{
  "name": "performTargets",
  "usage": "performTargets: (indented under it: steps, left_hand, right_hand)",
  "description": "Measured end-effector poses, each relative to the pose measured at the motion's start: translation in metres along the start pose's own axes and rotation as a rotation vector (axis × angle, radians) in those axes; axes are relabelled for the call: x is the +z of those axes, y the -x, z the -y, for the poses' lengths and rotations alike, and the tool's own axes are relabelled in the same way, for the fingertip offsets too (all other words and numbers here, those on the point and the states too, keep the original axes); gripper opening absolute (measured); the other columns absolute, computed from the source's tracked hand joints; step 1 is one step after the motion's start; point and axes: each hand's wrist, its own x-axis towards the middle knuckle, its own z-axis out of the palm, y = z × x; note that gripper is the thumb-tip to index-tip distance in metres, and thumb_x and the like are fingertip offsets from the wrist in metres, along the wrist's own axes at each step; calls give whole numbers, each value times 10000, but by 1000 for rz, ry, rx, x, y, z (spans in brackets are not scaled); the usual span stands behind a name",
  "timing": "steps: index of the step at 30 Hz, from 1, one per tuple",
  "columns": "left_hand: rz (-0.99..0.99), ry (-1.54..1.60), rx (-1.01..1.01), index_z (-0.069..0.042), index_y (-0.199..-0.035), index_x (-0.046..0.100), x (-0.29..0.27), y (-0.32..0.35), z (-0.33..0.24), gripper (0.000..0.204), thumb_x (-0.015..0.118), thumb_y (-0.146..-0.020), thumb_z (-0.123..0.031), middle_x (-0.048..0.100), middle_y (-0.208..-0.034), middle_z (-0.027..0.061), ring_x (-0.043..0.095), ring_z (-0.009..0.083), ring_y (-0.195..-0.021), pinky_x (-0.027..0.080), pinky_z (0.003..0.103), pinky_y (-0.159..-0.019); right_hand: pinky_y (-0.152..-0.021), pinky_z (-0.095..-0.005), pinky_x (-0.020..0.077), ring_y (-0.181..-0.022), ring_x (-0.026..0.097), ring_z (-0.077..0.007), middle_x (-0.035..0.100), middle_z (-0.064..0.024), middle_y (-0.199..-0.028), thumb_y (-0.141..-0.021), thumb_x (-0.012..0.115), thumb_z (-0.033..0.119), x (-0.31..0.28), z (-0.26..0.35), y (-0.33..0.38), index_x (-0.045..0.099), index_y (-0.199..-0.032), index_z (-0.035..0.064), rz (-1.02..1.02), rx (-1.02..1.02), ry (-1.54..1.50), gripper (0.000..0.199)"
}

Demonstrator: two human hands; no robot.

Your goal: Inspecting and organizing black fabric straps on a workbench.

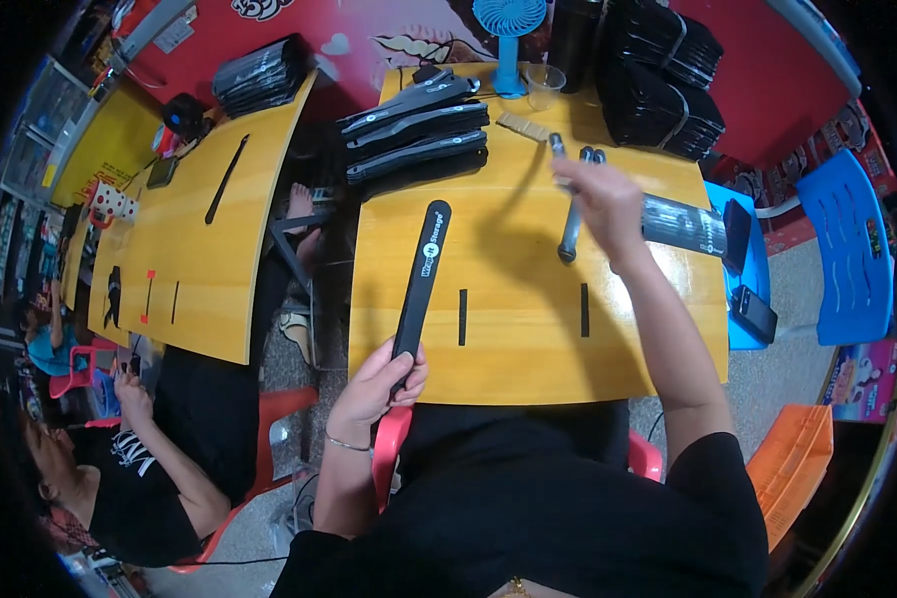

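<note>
My left hand (pixel 379 384) is closed around the lower end of a long black strap (pixel 424 269) with a rounded tip and white print, which stands up over the near left edge of the yellow table (pixel 518 369). My right hand (pixel 603 199) is raised over the right half of the table, fingers pinched. A short grey end (pixel 556 146) shows at its fingertips; I cannot make out what it is. Below that hand lies a grey rod-like thing (pixel 571 231) with a dark end. Beside the wrist is a grey, shiny flat bundle (pixel 683 225).
Stacked black straps (pixel 416 135) lie at the back left, with a blue fan (pixel 509 50), a clear cup (pixel 545 86) and banded black bundles (pixel 668 85) farther right. Two black strips (pixel 462 317) mark the tabletop. A blue chair (pixel 852 249) stands right. Another person (pixel 140 478) sits left.
</note>
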Motion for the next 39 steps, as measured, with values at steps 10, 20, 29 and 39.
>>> performTargets:
  steps: [10,20,29,39]
  left_hand:
    - [-31,-40,27,-65,-1007,444,-4,-7,9,152,407,-991,-212,417,-711,33,362,85,-549,275,195,-454]
    - [-29,114,31,-71,-1044,439,4,-23,13,269,318,-1004,-307,426,-736,36,382,103,-557,308,214,-465]
    - [-22,189,312,-32,-1199,440,21,-38,18,322,305,-1003,-250,556,-945,114,606,245,-836,480,309,-676]
    - [-66,155,316,-25,-1217,451,21,-40,23,337,332,-1005,-258,583,-952,123,628,276,-897,509,328,-708]
  right_hand:
    - [-733,-322,520,-864,649,-222,670,-21,-996,-733,712,235,14,17,50,662,-1018,143,300,286,212,304]
    - [-718,-320,522,-848,651,-222,672,-21,-1049,-733,724,249,-6,12,70,679,-990,131,376,336,131,286]
    - [-753,-312,523,-906,645,-214,649,-35,-1126,-777,694,287,6,29,56,686,-1042,148,518,133,121,299]
    - [-720,-319,522,-831,649,-218,676,-29,-1038,-776,681,246,-18,2,74,700,-922,121,343,182,159,193]
